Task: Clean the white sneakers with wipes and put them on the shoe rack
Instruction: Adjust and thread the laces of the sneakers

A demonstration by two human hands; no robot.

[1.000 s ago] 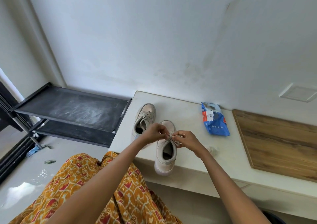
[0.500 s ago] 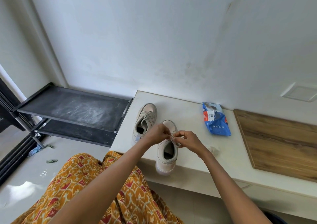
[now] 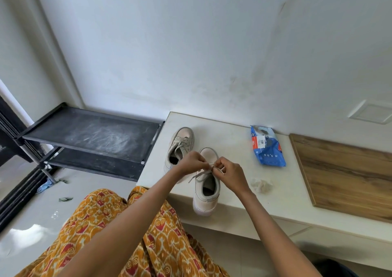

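White flat laces of the near sneaker are pinched by both hands, left and right, on the smooth table.

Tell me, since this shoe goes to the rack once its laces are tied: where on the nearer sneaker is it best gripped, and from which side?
Probably the heel collar of the nearer sneaker, taken from the person's side. Its heel overhangs the white counter edge towards them, and the mouth is open, so fingers can hook inside. Both the left hand and right hand pinch the laces now.
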